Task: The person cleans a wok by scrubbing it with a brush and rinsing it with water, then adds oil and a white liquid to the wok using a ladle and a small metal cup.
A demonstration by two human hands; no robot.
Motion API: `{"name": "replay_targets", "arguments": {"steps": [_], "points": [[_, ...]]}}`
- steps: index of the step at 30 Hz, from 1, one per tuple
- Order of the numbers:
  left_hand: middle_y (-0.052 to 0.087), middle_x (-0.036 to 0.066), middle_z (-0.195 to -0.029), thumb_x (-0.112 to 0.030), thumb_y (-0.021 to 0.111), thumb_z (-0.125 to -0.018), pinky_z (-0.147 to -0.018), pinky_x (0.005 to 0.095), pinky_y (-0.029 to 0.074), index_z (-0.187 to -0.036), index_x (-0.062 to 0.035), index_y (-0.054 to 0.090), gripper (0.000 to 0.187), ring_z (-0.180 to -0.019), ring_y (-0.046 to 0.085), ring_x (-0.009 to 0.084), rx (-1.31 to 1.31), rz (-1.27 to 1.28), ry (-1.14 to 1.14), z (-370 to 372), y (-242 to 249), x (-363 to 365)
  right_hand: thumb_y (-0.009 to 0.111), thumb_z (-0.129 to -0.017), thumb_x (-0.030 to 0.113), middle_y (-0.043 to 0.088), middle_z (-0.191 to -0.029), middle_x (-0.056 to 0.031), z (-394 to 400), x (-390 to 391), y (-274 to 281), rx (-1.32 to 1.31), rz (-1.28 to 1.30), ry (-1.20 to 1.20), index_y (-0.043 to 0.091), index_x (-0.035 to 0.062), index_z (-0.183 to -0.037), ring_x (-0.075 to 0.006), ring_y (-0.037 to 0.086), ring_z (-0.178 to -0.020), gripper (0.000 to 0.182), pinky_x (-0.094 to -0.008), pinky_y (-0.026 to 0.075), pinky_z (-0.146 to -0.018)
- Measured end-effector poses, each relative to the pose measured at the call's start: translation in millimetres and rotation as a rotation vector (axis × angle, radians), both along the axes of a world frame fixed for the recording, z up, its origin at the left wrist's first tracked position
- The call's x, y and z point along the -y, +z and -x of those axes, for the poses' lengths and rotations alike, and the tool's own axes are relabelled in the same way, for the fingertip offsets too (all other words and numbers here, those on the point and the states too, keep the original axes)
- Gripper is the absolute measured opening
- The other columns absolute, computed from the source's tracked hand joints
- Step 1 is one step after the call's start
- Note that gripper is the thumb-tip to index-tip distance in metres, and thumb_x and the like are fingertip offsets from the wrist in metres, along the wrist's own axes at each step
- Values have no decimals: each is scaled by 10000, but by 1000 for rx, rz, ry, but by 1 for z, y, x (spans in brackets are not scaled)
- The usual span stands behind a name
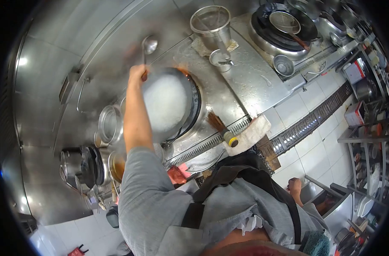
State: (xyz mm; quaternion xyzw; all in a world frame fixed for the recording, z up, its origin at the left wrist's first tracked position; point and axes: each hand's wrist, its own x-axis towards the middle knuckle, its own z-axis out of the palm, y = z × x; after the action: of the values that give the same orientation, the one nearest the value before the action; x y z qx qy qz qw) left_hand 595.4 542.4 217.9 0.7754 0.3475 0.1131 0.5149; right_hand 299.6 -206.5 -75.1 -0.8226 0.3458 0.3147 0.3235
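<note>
My left hand (138, 74) reaches past the wok's far left edge, its fingers closed around the handle of a steel ladle (150, 44). The ladle's bowl points away from me, above the steel surface behind the stove. Under my forearm, a large wok (196, 102) holds white, steaming or foamy contents (168, 100). Orange flame (184, 71) shows at its far rim. My right hand (294, 186) hangs low at my side, near a grey metal drawer unit (331, 197). Its fingers are curled, and whatever they may hold is hidden.
A bristle brush (220, 126) and a folded white cloth (250, 134) lie at the stove's front edge. Beyond stands a tall steel pot (211, 32). Another wok holding a strainer (285, 22) is at upper right. Steel bowls (110, 123) and pots (70, 164) stand left. Shelves line the right.
</note>
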Motion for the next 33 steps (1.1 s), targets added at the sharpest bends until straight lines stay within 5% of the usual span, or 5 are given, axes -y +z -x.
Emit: {"name": "replay_targets", "arguments": {"steps": [3,15,19,21,33], "points": [[586,132,-515,-173,563,-575,-494,339,465,-565,-12,615,169,-428,571,256,-402,-548,72,91,23,-48,394,-795,48,577,-555,-139,-18,-27,11,31,-2,98,618,-66,-739,-212,585,-421,258,-334,468,-397],[630,189,-981,-197,502,-767,-686,404,490,-901,-44,672,265,-948,614,312,-1034,-1120,-46,343,-64,-256,478,-822,88,584,-537,-117,-28,-98,41,143,25,330,638,-26,-796,-193,589,-413,198,-305,478,-398],[660,146,-839,-138,496,-790,-630,371,499,-812,-60,655,179,-799,639,291,-697,-856,98,375,-153,-368,456,-810,70,588,-537,-128,-1,-101,47,119,68,390,645,-21,-779,-203,598,-423,211,-315,494,-431],[536,63,-606,-115,458,-769,-475,320,458,-734,-68,596,150,-589,545,216,70,426,515,375,-155,-365,455,-790,50,592,-537,-139,8,-106,57,98,90,406,652,-6,-763,-207,605,-433,207,-323,506,-457],[448,99,-648,-33,433,-773,-484,254,452,-667,-18,436,107,-560,471,195,1276,1193,507,350,-102,-307,467,-798,65,592,-536,-135,10,-98,58,83,117,409,653,1,-763,-215,608,-437,200,-317,509,-449]]}}
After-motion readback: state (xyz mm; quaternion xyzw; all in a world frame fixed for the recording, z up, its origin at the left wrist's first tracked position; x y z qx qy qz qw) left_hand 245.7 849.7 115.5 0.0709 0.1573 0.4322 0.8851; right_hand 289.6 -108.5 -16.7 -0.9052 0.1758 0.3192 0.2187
